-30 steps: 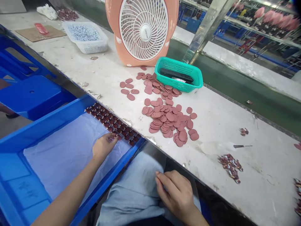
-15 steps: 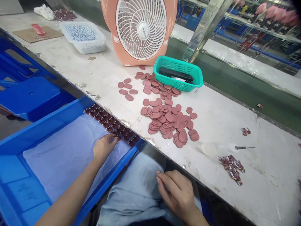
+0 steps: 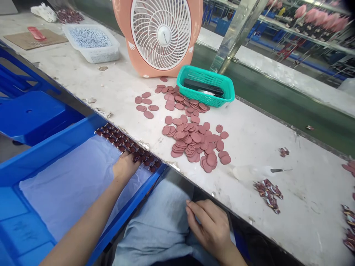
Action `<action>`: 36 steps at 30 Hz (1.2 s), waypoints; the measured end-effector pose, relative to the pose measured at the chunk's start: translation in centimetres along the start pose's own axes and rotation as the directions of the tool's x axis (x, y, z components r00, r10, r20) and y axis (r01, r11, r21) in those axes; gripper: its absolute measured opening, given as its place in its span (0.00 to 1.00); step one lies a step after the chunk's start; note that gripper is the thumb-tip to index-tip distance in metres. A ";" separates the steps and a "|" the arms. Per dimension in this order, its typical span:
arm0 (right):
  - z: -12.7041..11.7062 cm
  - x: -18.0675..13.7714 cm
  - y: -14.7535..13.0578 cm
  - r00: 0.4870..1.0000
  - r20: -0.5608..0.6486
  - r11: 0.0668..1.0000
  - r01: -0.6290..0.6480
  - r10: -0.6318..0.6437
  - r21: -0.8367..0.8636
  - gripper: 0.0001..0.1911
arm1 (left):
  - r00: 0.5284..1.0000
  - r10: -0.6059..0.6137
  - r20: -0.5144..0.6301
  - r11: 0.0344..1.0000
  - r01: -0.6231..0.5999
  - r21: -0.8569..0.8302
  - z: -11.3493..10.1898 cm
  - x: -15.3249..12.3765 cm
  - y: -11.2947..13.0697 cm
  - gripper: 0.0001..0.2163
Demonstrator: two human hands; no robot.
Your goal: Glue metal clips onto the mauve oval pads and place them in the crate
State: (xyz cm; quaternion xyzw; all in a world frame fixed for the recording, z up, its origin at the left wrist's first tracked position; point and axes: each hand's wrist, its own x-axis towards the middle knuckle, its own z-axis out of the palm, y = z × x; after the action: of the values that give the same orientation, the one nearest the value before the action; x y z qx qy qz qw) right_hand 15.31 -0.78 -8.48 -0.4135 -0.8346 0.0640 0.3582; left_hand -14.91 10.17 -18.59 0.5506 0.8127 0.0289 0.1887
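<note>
Dark-red pieces, small, glossy, rowed; left hand touching.

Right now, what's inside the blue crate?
A pale sheet lines the blue crate; dark red pieces sit in rows along its far wall, the left hand touching them. Anything beneath the sheet is covered.

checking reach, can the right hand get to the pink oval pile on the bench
Probably yes: the right hand rests on the lap below the bench edge, and the pink oval pile lies uncovered beyond it.
</note>
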 end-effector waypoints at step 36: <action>-5.8 1.3 -0.7 0.742 0.257 0.400 -0.580 0.619 0.709 0.20 | 0.225 0.598 -0.770 0.164 -0.974 -0.157 -5.3 -15.9 12.9 0.06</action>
State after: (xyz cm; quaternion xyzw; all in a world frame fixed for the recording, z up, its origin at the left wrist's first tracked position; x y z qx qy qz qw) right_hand 18.10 -1.40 -3.22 -0.4982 -0.5151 0.5177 0.4675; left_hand -0.15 1.69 -5.97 0.7699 0.3140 0.5510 0.0709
